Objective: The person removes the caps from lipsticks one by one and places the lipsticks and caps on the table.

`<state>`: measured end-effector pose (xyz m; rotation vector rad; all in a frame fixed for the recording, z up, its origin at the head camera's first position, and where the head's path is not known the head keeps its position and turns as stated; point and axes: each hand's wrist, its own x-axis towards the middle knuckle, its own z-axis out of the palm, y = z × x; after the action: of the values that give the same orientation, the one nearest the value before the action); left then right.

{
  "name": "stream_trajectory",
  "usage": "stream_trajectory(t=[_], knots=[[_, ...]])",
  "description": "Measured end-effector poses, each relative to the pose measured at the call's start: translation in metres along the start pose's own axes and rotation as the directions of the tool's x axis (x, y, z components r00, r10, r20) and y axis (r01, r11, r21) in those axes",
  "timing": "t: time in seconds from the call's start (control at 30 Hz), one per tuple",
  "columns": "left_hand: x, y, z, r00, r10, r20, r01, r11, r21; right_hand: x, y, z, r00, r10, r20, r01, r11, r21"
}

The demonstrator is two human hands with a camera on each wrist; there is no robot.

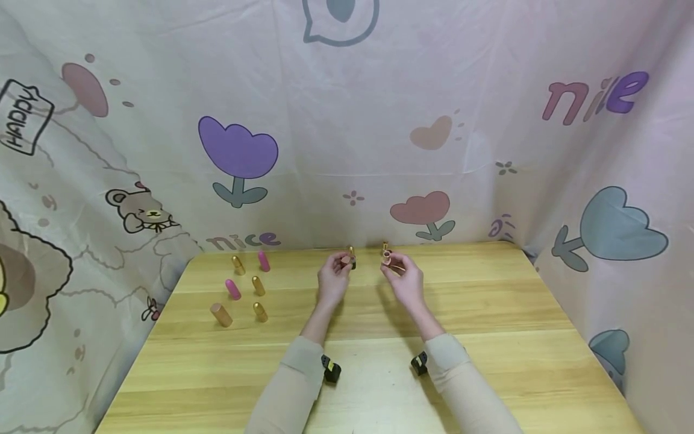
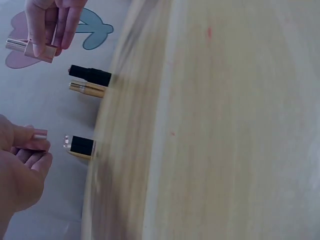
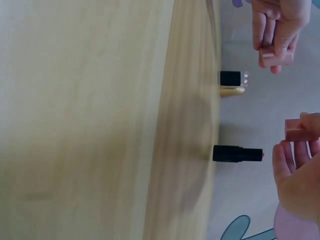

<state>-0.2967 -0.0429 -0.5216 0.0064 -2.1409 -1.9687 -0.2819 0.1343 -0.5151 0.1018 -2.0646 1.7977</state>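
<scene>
My left hand (image 1: 333,280) pinches a short rose-gold lipstick part (image 3: 274,57) between thumb and fingers, near the table's back edge. Across a gap to its right, my right hand (image 1: 405,280) holds a rose-gold lipstick tube (image 2: 40,51), with a narrower silvery section showing at one end in the left wrist view. The two pieces are apart. Beyond my left hand stand a black lipstick with a clear end (image 2: 81,145) and a gold tube (image 1: 351,250). Behind my right hand are a slim black lipstick (image 3: 237,154) and another gold tube (image 1: 385,246).
At the table's left stand several tubes: gold ones (image 1: 258,286), pink ones (image 1: 233,289) and a wider copper one (image 1: 221,314). A printed curtain (image 1: 325,120) rises right behind the wooden table (image 1: 488,337).
</scene>
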Motion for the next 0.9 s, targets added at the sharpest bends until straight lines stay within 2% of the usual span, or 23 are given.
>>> stream_trajectory(t=[0.1,0.27,0.53,0.7,0.9], knots=[[0.001,-0.002,0.002,1.000,0.010,0.019,-0.011,0.999,0.030,0.002,0.003,-0.004,0.999,0.048,0.002,-0.048,0.999,-0.023],[0.005,-0.007,0.005,0.999,-0.021,0.037,0.018,0.995,0.099,0.007,0.008,-0.008,0.990,0.136,0.035,-0.133,0.988,-0.084],[0.008,-0.012,0.007,0.996,-0.053,0.072,0.037,0.977,0.212,0.016,0.015,-0.012,0.964,0.250,0.096,-0.223,0.948,-0.229],[0.007,-0.012,0.006,0.991,-0.099,0.088,0.072,0.961,0.268,0.019,0.019,-0.013,0.948,0.295,0.118,-0.252,0.924,-0.288],[0.008,-0.015,0.006,0.989,-0.106,0.103,0.067,0.942,0.329,0.020,0.023,-0.014,0.948,0.295,0.121,-0.241,0.912,-0.333]])
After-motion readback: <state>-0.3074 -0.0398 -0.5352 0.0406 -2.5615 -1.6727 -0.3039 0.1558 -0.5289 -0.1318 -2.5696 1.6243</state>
